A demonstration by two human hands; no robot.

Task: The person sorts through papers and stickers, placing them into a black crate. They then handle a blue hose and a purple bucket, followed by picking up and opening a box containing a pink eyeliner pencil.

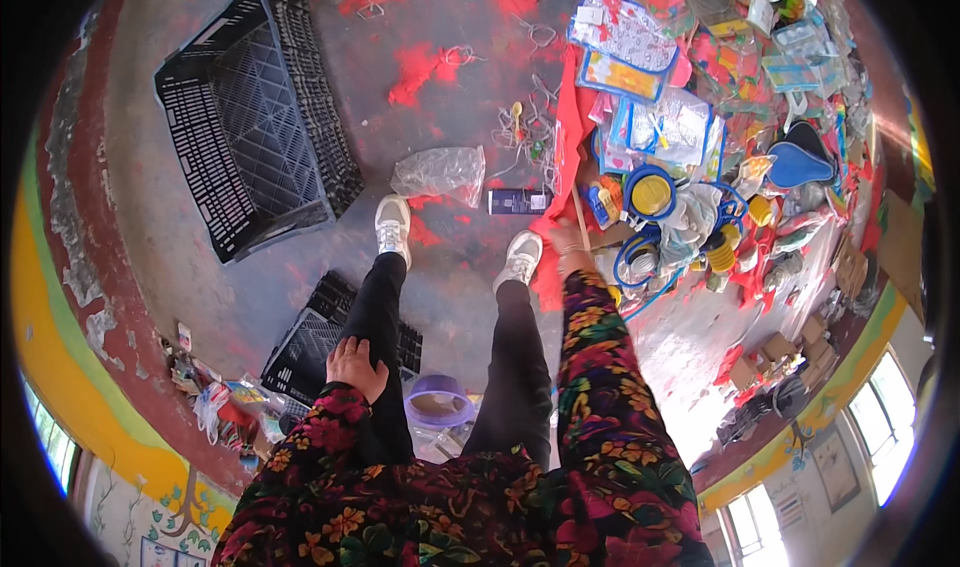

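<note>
My left hand rests on my left thigh, its fingers spread over dark trousers and nothing in it. Reaching forward beside my right shoe, my right hand is low over a strip of red cloth. A thin tan stick stands out from its fingers, which look closed around it, though they are small and partly hidden. Just right of this hand are a blue-and-yellow packet and yellow-and-blue foot pumps with blue hoses. A dark flat box lies to its left.
A large black plastic crate lies at the left, and a smaller black crate sits beside my left leg. Clear plastic wrap and tangled string lie ahead. A purple basin is between my legs. Packaged goods heap at the right.
</note>
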